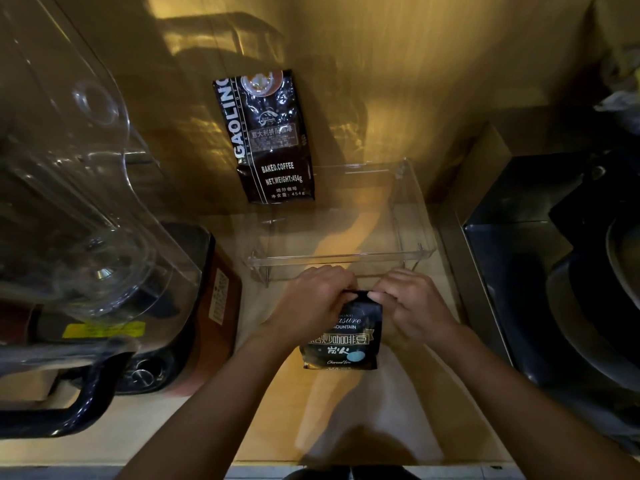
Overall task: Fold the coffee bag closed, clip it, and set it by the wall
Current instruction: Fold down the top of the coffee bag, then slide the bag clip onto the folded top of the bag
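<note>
1. Small black coffee bag (343, 337) stands upright on the desk (346, 410), near the front edge, label facing the camera.
2. White and pale-blue print shows, with a light-blue oval low on the front.
3. Its top edge is pinched flat, bent over, both upper corners covered.
4. Lower body looks plump and full.

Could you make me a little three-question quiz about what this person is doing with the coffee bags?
1. True or false: both hands grip the top of the small coffee bag.
2. Where does the bigger coffee bag stand? A) against the wall B) inside the clear tray C) on the blender
3. Name what lies on the counter between the hands and the wall.

Key
1. True: the left hand and right hand pinch its top edge.
2. A
3. The clear tray.
</note>
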A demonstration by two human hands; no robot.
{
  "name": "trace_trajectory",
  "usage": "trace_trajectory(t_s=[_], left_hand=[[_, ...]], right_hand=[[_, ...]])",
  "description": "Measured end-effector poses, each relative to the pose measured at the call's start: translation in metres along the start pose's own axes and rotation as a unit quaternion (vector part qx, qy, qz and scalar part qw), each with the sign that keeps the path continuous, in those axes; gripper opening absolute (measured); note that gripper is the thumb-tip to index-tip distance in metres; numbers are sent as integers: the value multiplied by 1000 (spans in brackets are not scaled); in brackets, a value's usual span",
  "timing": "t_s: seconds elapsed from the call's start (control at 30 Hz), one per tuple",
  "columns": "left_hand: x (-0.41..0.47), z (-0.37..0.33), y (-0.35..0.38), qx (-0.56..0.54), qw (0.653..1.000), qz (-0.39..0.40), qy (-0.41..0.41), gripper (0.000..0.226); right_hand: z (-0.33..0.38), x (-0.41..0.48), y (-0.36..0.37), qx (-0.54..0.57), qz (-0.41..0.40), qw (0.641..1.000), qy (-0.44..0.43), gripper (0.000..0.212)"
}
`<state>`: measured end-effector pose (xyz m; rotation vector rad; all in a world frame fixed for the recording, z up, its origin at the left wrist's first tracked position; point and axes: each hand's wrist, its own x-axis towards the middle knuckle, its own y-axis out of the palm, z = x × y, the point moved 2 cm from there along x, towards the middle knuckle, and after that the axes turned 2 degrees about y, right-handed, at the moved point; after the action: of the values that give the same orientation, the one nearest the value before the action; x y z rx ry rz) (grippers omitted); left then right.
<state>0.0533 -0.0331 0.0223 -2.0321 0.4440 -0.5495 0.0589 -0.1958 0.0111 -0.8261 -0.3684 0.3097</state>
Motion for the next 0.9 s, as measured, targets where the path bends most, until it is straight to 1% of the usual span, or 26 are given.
trace_trajectory(t_s=[0.07,0.13,0.2,0.33,0.4,0.5,0.57,0.67,0.73,0.8,0.9], left_hand=[[1,-7,3,-3,1000,14,16,6],[3,-11,5,-15,1000,2,6,3],[4,-11,6,-17,1000,-17,-11,3],[5,-14,7,-1,999,-43,-16,4],[4,-18,8,10,999,-40,-8,2],[6,-22,9,2,1000,-22,7,9],[7,-25,9,7,1000,-16,14,10],[5,-26,10,23,999,-38,-2,5],[1,-24,10,20,998,-51,-13,5],[-2,-20,10,8,998,-55,-28,7],[-4,-15,7,6,997,-64,-42,11]], right_hand=[[2,0,1,8,7,1000,-8,24],[3,-1,3,20,1,1000,3,24],[1,-2,4,40,-12,999,31,23],[-2,-4,5,81,-41,992,87,4],[-3,-6,5,94,-46,990,99,5],[-2,-8,2,81,-44,993,76,12],[-1,-9,-1,93,-47,992,76,15],[-1,-13,2,118,-52,988,85,17],[-6,-20,6,126,-72,983,115,14],[-17,-31,9,92,-102,979,148,11],[-36,-56,14,14,-108,971,213,7]])
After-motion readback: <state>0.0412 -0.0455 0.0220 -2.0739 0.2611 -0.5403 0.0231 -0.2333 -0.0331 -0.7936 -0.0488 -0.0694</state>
